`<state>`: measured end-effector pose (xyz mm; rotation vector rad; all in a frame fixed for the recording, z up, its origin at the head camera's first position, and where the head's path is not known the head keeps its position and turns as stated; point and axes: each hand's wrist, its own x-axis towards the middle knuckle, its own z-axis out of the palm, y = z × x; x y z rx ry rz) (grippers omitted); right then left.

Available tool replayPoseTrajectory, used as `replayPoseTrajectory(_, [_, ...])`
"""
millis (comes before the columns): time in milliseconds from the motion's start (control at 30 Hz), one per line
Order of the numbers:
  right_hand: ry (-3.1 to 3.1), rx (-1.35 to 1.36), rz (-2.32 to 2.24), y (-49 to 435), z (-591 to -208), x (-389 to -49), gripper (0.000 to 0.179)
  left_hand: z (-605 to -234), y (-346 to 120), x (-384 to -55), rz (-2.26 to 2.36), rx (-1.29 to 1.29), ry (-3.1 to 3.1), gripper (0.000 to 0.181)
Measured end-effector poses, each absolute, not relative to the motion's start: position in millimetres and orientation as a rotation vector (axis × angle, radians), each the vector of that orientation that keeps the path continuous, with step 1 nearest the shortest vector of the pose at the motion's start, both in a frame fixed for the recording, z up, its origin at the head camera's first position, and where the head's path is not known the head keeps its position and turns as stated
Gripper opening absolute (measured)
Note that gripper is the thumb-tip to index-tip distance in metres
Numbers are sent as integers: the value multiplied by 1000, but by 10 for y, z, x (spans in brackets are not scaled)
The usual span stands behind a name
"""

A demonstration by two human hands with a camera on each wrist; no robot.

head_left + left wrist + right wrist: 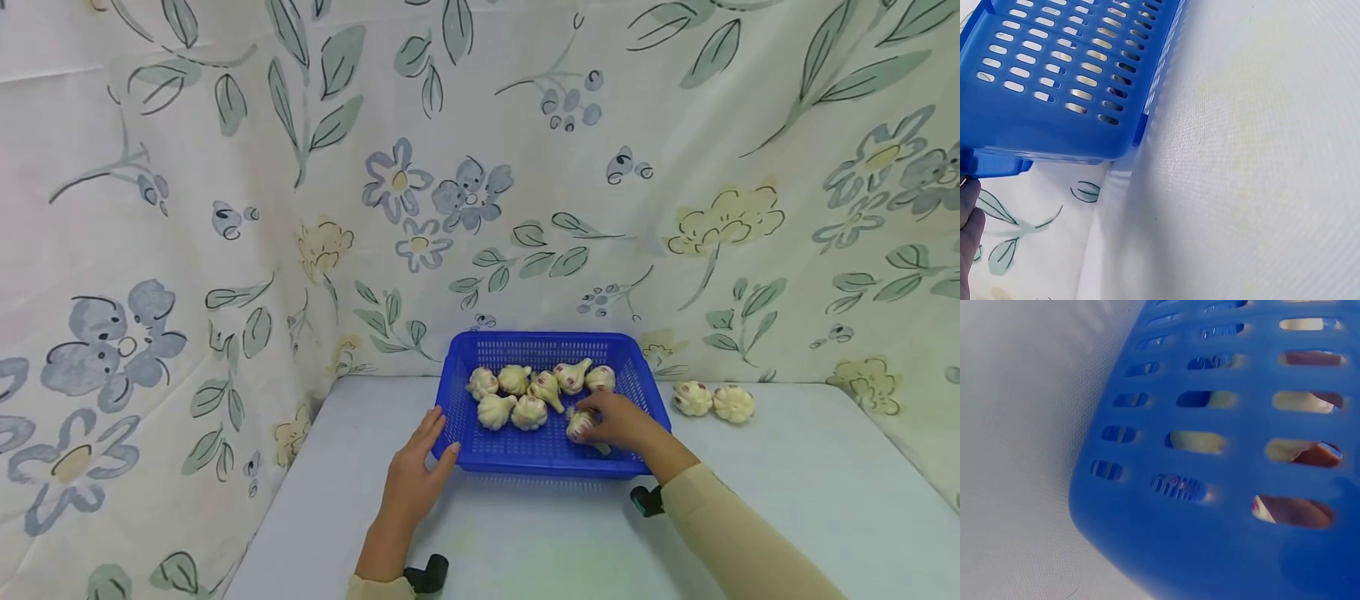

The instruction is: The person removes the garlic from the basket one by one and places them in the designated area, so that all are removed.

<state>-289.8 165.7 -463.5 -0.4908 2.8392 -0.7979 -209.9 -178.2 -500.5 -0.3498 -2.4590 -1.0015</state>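
Inside the blue basket (525, 463), near its front right corner, the right hand (626, 421) pinches 1 garlic bulb (580, 427), with thumb and fingers close together around it. Behind and to the left of it lie 7 other bulbs (496, 412), also in the basket. The left hand (412, 479) is at the basket's left end, with its thumb spread wide from its fingers; the fingertips seem to touch the rim there. On the white table (525, 550), just to the right of the basket, sit 2 loose bulbs (713, 402), side by side. It looks like the step now is moving a bulb by hand, but I can't tell if it is going in or coming out. The next move calls for a soft grip, a steady basket, and care not to bump the nearby bulbs or rim.
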Motion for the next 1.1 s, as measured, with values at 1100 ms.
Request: replayPoseTrajectory(1100, [2748,-658,-736,1668,-4687,-2891,59,-5032,-1792,-2113,-994,-342,-2471,54])
